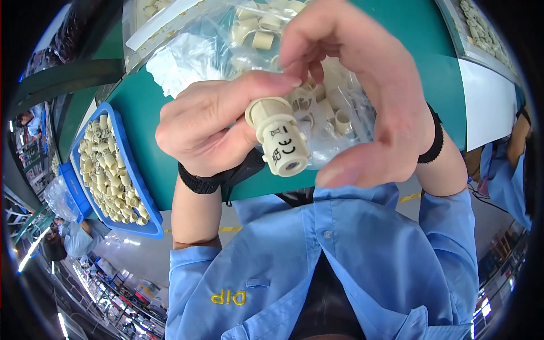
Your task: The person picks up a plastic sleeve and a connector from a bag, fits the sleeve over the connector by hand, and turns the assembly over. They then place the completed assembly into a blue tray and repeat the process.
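My left hand point(207, 122) pinches a cream plastic cylindrical fitting point(282, 133) between thumb and fingers. The fitting tilts down toward me. It has a wider collar at its upper end, black printing on its side and a small round hole with a dark centre in its lower end. To the right of it, my right hand point(382, 107) curves in a wide C, its thumb spread well away from the curled fingers. The right fingertips hover close to my left thumb, and I see nothing between them. Behind both hands lies a clear plastic bag point(331, 148) with loose cream rings point(343, 122).
A blue tray point(120, 122) heaped with cream fittings point(107, 170) stands at the left on the green tabletop point(139, 139). Trays with more parts point(481, 31) sit at the far right and far left corners. A white sheet point(479, 107) lies at the right edge, near another person's sleeve point(501, 175).
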A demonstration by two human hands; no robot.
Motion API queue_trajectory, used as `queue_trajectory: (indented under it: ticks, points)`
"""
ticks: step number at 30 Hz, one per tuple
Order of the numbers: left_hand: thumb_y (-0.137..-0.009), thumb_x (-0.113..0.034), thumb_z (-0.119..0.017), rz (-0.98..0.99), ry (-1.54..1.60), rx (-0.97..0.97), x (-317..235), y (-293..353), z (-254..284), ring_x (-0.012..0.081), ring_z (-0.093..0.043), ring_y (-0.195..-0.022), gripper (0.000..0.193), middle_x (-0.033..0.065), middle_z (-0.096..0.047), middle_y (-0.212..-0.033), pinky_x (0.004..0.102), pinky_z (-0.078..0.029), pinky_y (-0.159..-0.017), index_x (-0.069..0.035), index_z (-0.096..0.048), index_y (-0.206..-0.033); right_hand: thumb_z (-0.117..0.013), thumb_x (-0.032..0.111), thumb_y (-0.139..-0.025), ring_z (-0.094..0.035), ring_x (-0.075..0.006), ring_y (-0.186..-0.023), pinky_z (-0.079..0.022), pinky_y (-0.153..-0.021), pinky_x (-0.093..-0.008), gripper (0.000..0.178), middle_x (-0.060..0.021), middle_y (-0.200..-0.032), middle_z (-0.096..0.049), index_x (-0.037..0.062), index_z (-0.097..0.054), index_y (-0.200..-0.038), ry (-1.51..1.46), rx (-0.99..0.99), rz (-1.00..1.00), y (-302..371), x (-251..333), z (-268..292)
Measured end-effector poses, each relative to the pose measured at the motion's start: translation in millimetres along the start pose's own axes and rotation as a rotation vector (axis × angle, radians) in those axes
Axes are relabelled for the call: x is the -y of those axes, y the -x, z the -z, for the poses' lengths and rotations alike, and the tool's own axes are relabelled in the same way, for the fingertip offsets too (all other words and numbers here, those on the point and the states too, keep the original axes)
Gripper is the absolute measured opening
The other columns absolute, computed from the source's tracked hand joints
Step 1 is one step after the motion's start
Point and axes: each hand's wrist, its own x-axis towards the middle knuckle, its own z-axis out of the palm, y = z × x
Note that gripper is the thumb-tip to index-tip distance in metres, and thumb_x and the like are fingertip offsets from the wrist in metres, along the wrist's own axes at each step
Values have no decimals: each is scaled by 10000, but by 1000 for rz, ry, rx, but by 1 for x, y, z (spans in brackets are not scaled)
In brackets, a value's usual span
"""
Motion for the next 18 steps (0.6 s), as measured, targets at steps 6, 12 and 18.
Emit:
queue_trajectory:
  ticks: [6, 12, 18]
  points:
    - [-782, -64, -733, 47, 7, 60, 1, -3, -2, 195, -692, -620, 282, 121, -711, -759, 272, -537, -553, 99, -698, -1008, -823, 351, -624, -516, -166, -721, -414, -625, -265, 682, -72, -878, -564, -48, -541, -1099, -141, 129, -177, 6, -4, -6]
    - [-770, -68, -735, -7, -13, 84, 6, -3, -3, 201, -695, -628, 293, 125, -720, -779, 266, -534, -560, 80, -706, -1021, -763, 264, -704, -522, -159, -743, -416, -637, -261, 550, -87, -879, -567, -56, -546, -1095, -196, 108, -238, 7, 3, -6]
    - [-730, -51, -744, -34, -129, 96, 4, -3, -1, 213, -696, -631, 314, 126, -721, -786, 272, -538, -571, 54, -716, -1025, -690, 175, -771, -517, -136, -758, -419, -655, -251, 425, -82, -881, -562, -53, -548, -1099, -323, 136, -350, 8, 4, -7]
